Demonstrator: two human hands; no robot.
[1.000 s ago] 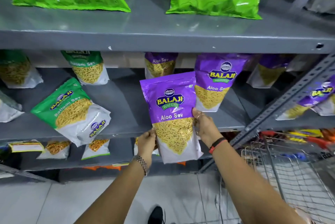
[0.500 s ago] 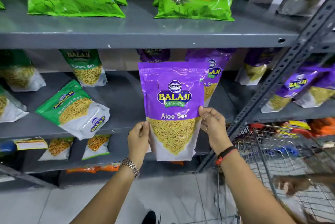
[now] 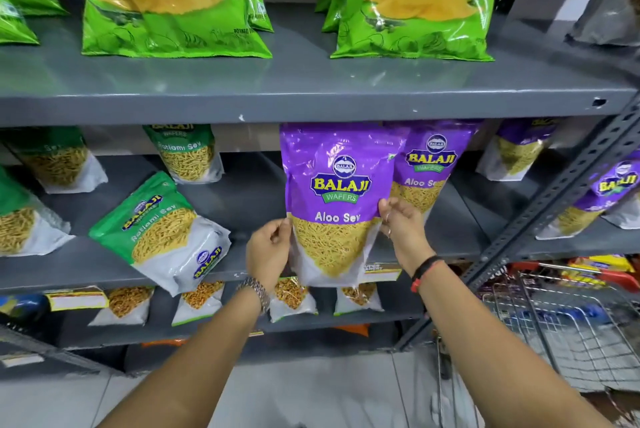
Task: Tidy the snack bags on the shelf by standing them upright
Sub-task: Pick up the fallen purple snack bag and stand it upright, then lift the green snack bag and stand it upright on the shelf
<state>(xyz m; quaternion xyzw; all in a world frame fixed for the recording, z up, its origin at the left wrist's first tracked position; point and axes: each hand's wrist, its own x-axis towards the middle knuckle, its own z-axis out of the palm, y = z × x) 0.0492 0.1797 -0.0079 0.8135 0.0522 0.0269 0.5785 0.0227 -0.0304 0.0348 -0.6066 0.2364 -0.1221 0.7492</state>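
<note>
Fingers [image 3: 282, 231] of both hands pinch the upright purple Aloo Sev bag [image 3: 337, 199], seemingly above the shelf edge [image 3: 104, 277].

a single head-worn wide-angle view faces the grey shelf unit [image 3: 311, 95] front-on from close range, tilted slightly down past its middle shelf's front edge to the floor [image 3: 311, 393]; a wire trolley [image 3: 571, 330] fills the lower right.

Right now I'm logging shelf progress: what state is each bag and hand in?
purple Aloo Sev bag: upright, held at both side edges, at the middle shelf's front.
left hand: pinching the bag's left edge.
right hand: pinching its right edge.
green Ratlami Sev bag: tilted, leaning left, not upright.
second Aloo Sev bag: upright behind.
</note>
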